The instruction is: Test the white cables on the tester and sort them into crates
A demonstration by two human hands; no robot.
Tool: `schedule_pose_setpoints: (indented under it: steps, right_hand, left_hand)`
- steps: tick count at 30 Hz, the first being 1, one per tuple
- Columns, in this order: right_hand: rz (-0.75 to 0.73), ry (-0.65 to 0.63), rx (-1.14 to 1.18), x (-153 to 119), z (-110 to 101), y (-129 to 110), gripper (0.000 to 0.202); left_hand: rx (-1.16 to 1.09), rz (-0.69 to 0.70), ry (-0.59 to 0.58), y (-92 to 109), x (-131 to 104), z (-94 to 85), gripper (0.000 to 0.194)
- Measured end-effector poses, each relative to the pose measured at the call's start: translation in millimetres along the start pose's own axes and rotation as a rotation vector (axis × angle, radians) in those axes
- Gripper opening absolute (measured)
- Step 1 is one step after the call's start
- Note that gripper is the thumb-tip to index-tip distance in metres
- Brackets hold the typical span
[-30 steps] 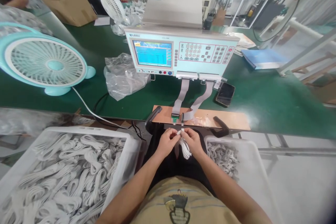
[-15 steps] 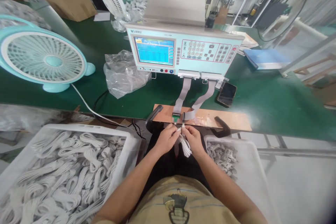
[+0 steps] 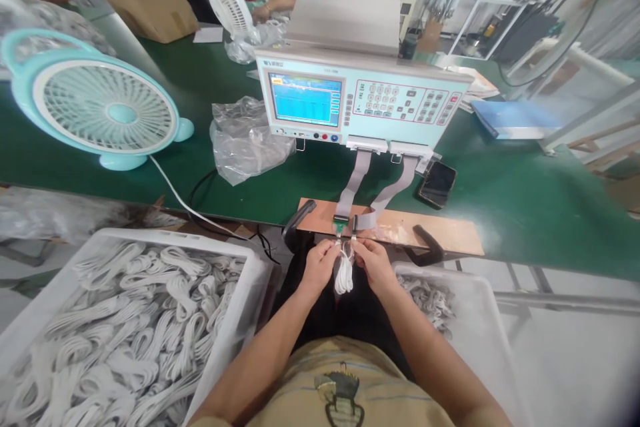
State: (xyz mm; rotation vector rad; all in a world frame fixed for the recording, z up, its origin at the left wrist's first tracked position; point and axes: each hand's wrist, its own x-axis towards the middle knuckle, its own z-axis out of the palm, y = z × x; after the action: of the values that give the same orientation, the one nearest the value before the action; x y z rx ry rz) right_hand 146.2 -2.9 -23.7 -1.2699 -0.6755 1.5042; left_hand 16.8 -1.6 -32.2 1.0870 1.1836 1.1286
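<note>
A coiled white cable [image 3: 344, 273] hangs between my hands at the table's front edge. My left hand [image 3: 321, 263] pinches one end of it, right at the small green circuit board [image 3: 340, 229]. The other end is pinched by my right hand [image 3: 371, 260] at the black connector [image 3: 355, 223]. Fingers hide the plugs, so I cannot tell how deep they sit. Two grey ribbon cables [image 3: 356, 181] run from the board and connector to the tester [image 3: 360, 100], whose blue screen is lit.
A crate [image 3: 240, 247] of coiled white cables stands at left, a smaller-looking bin [image 3: 480, 307] with cables at right. Clamps [image 3: 427, 245] hold a copper-coloured board [image 3: 450, 232]. A phone [image 3: 438, 184], plastic bag [image 3: 245, 140] and fan [image 3: 120, 112] lie or stand on the table. A co-worker sits opposite.
My left hand has moved its cable end up to the green board. The coil now hangs straighter between my hands. The view has shifted slightly, and the co-worker's arm has come into sight.
</note>
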Motion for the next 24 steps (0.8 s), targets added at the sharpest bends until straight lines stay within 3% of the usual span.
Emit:
schedule_pose_setpoints:
  steps: [17,24]
  right_hand:
    - [-0.02,-0.027,-0.035,-3,-1,-1,0.022]
    - [-0.015,-0.02,-0.03,2,-5,3,0.023]
  left_hand:
    - [-0.214,-0.122,0.163,6,-5,16.3,0.026]
    - [-0.225,-0.15,0.155,-3,-2,19.3,0.03]
